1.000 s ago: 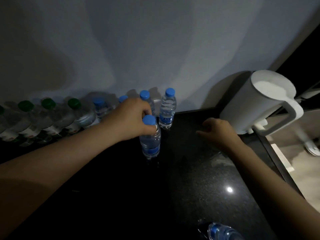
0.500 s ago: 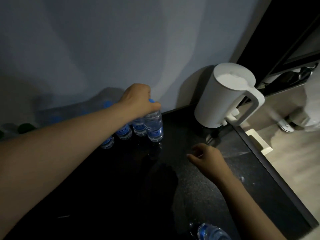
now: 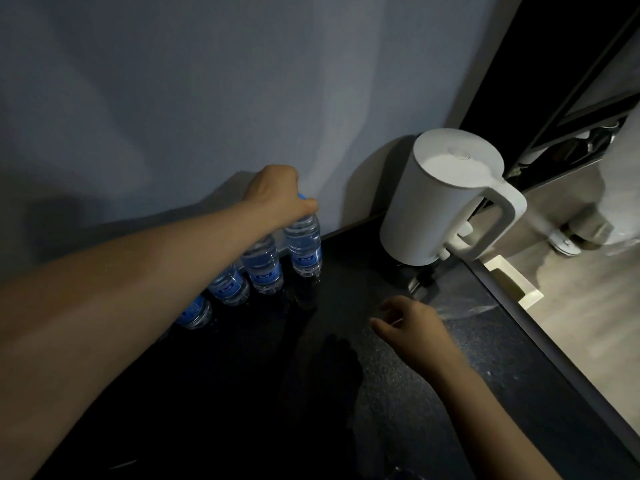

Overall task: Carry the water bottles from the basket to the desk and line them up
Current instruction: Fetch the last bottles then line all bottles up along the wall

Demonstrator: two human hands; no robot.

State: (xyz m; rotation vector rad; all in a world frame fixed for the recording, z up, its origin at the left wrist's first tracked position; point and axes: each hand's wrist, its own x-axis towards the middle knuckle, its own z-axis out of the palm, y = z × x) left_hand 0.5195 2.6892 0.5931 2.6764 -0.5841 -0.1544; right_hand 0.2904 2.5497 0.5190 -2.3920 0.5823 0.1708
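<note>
I see left hand (image 3: pixel 277 197) gripping the end water bottle (image 3: pixel 304 244) at its cap — right hand (image 3: pixel 414 323) slack, empty. Blue labels (image 3: pixel 305 260) unreadable.

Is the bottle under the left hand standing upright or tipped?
Upright: the bottle stands base-down on the desk, left hand gripping its cap.

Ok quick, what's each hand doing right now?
Left hand: grips the top of the rightmost bottle in the row.
Right hand: open, fingers loosely curled, holding nothing.
</note>
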